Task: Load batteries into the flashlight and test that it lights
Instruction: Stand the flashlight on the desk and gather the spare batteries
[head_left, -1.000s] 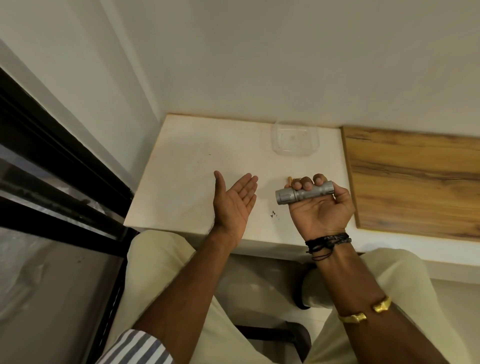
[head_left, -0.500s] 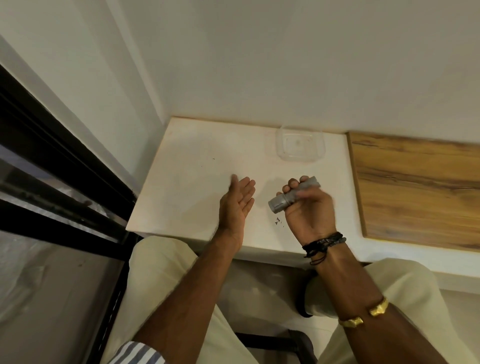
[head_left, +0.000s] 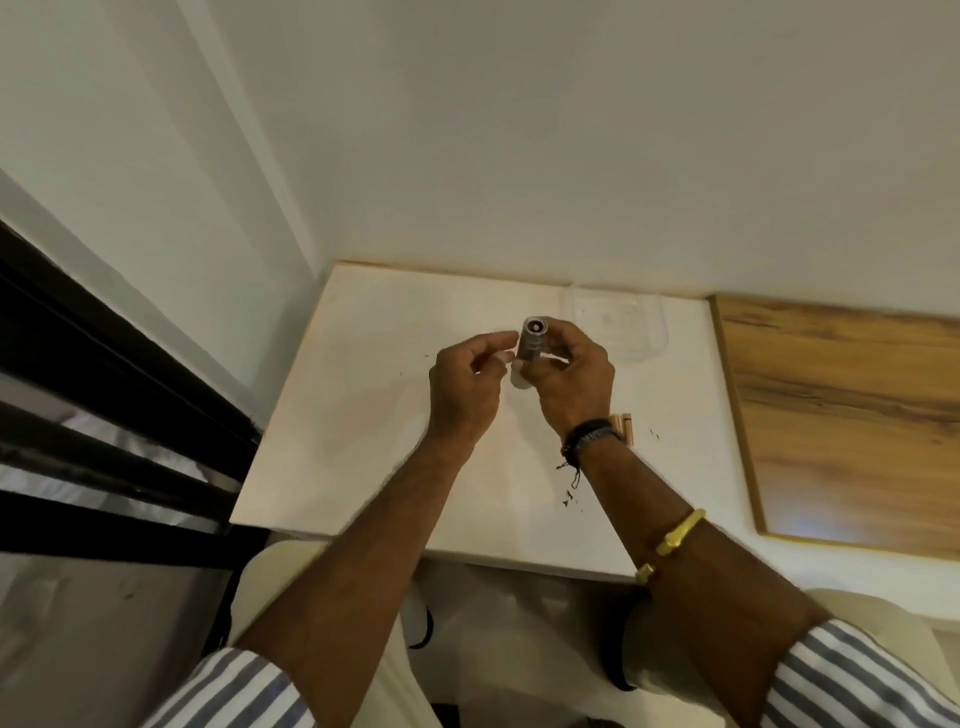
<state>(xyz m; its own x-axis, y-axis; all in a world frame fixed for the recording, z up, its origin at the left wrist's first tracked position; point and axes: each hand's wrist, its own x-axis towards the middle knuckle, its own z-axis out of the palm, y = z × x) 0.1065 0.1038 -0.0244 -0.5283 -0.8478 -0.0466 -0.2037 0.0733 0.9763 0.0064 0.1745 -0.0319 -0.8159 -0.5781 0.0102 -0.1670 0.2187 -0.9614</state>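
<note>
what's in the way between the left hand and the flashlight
Nothing visible. The right hand holds the flashlight roughly upright, and the left hand is right beside its barrel; contact is too blurred to tell.

No legible text anywhere, flashlight (head_left: 533, 343) body too blurred for markings, clear container (head_left: 631, 332) without readable print

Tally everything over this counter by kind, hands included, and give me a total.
Flashlight: 1
Clear container: 1
Wooden board: 1
Hands: 2, left hand and right hand
Tan pieces by the right wrist: partly hidden, not counted
Total: 5
</note>
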